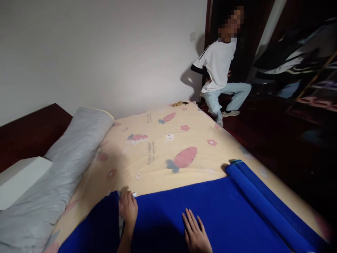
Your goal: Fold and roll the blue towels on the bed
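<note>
A blue cloth [168, 207] lies spread over the near part of the bed, its right side doubled into a long folded strip [263, 203]. At the left, a darker flap [92, 225] of the same cloth ends in a straight edge. My left hand [129, 209] is at that edge by the cloth's far border, fingers bent and closed on the fabric; its outer fingers are blurred. Beside its fingertips a small white tag [134, 194] shows. My right hand [195, 228] rests palm down on the cloth, fingers stretched out.
Beneath is a yellow bedsheet [158, 140] with carrot prints. Along the left lie a grey pillow [81, 140] and a white box [23, 179], by a dark headboard [31, 123]. A person in a white shirt [218, 63] is beyond the bed's far right corner, near a shoe rack [316, 102].
</note>
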A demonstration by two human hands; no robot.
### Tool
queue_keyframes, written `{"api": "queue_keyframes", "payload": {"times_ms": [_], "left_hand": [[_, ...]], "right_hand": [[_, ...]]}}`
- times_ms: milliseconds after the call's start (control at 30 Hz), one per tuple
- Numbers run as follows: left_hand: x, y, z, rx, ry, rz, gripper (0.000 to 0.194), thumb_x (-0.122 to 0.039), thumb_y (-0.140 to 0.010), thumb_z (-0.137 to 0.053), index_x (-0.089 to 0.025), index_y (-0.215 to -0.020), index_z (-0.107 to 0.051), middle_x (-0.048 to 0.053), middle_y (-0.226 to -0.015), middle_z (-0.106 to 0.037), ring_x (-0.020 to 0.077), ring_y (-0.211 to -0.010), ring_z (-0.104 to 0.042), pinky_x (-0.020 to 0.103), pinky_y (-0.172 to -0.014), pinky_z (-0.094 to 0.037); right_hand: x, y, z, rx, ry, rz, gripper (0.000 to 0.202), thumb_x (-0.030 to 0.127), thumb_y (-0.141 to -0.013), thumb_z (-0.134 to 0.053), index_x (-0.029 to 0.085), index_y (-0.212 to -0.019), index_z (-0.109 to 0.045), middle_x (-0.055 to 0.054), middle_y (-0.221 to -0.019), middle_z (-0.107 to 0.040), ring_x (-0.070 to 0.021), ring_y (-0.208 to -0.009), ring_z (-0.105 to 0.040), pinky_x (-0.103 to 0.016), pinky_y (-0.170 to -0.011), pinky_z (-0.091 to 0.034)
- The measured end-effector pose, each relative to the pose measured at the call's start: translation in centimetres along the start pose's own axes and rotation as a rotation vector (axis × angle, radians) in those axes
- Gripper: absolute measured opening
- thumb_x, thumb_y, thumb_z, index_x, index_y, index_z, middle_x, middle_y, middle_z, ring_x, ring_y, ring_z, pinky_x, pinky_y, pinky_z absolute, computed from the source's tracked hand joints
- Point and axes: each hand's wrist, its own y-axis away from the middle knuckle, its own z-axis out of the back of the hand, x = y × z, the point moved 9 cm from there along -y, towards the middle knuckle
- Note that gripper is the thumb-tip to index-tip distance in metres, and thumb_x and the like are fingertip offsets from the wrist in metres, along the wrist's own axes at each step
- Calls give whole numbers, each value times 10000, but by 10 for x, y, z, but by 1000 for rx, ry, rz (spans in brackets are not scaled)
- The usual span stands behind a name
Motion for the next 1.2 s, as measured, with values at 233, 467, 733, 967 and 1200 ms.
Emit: {"api": "queue_keyframes", "payload": {"times_ms": [233, 467, 733, 967, 1200], "left_hand": [[-30, 79, -44, 164, -71, -284, 511, -373, -967, -296, -291, -1466, -369, 39, -1505, -455, 214, -1407, -373, 415, -1132, -327], [38, 31, -32, 88, -54, -97, 481, -374, -949, -313, -281, -1377, -513, 59, -1446, -533, 222, -1367, -429, 419, -1128, -331], [91, 19, -20, 135, 39, 316, 361, -343, -886, -456, -174, -1158, -621, 147, -1142, -679, 292, -1117, -613, 417, -879, -506], [93, -17, -39, 351, 106, 294, 133, -176, -745, -574, -240, -809, -671, -25, -762, -726, 186, -788, -684, 269, -718, -490], [87, -12, -17, 190, -5, 401, 257, -247, -809, -465, -167, -925, -680, 153, -947, -710, 380, -962, -642, 586, -797, -470]], "right_hand": [[2, -3, 6, -14, 34, 12, 688, 214, -898, -411, 192, -1545, -180, -88, -1498, -424, -243, -1379, -394, -441, -1165, -141], [-1, 0, -2, 5, -2, -8, 703, 243, -903, -401, 223, -1553, -134, -55, -1504, -417, -259, -1366, -414, -435, -1146, -196], [0, -2, 4, -7, 2, 5, 694, 223, -901, -406, 205, -1549, -160, -84, -1504, -412, -251, -1356, -428, -434, -1158, -147], [0, -2, 4, 2, -12, -7, 700, 221, -895, -409, 202, -1549, -160, -76, -1516, -396, -264, -1392, -373, -454, -1149, -179], [1, -3, 5, -14, 32, 16, 690, 206, -890, -404, 192, -1544, -185, -88, -1503, -417, -239, -1380, -391, -446, -1156, -149]]}}
